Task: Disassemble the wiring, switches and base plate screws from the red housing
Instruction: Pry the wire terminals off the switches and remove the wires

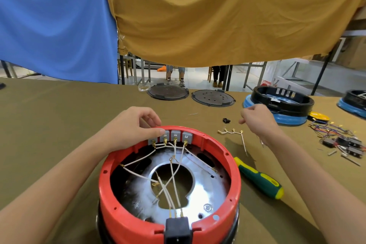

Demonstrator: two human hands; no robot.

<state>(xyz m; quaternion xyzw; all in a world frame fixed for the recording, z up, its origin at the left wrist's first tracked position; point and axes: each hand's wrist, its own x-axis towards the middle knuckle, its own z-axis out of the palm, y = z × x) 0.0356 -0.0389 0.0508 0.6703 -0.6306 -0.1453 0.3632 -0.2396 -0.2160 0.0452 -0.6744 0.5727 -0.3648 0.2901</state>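
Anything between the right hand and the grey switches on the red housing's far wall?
Nothing visible. The right hand hovers over bare cloth right of the red housing; the switches sit exposed, the left hand gripping the leftmost.

White wires (174, 174) crisscrossing inside red housing (126, 222), screwdriver (259, 180) blocking at three o'clock, bare table (49, 121) at nine o'clock
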